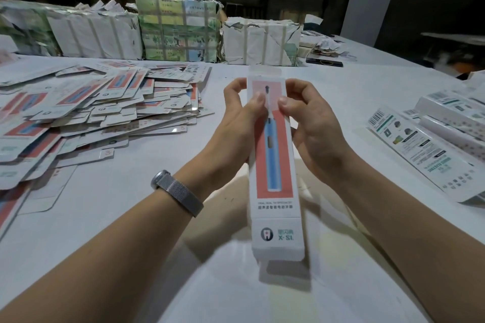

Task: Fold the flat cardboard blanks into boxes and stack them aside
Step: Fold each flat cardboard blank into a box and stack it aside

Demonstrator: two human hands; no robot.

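Box point(274, 155): one, formed, far flap unclosed, pinched by left hand point(237, 123) and right hand point(312, 123). Blanks point(86, 110): large heap unfolded. Finished boxes point(446, 123): few, on bench point(341, 86).

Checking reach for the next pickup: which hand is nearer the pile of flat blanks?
Left. The left hand holds the box on the side facing the pile; the right hand holds its far side.
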